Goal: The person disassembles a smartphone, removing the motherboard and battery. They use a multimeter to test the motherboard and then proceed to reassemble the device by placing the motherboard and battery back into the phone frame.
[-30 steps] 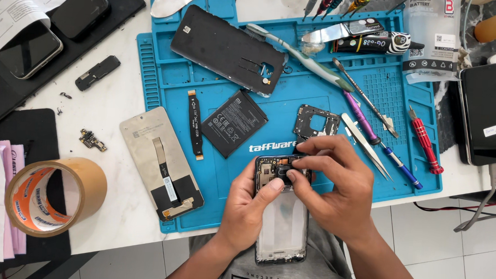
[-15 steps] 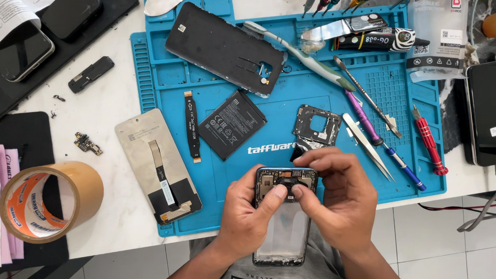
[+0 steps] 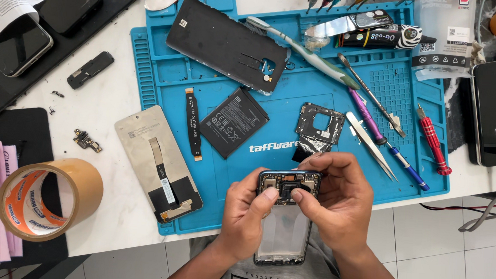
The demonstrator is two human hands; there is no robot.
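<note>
1. Pinching a small dark part at the top of the phone frame [image 3: 285, 219], the right hand [image 3: 340, 207] kept thumb and fingertips closed on it in a tight grip.
2. The left hand [image 3: 247, 215] wrapped the frame's left edge in a closed grip, its thumb pressed on the upper section beside the right thumb.
3. The phone frame was held upright over the person's lap, just off the tabletop [image 3: 102, 97] edge, its camera end uppermost and its lower bay bare.
4. Just beyond the hands, on the blue work mat [image 3: 150, 79], lay a metal shield plate [image 3: 318, 121], a black battery [image 3: 233, 122] and a flex cable [image 3: 192, 123].
5. Farther out lay tweezers [image 3: 370, 145], a red screwdriver [image 3: 433, 141], a black back cover [image 3: 228, 44], a display panel [image 3: 158, 163] and a roll of brown tape [image 3: 47, 200].
</note>
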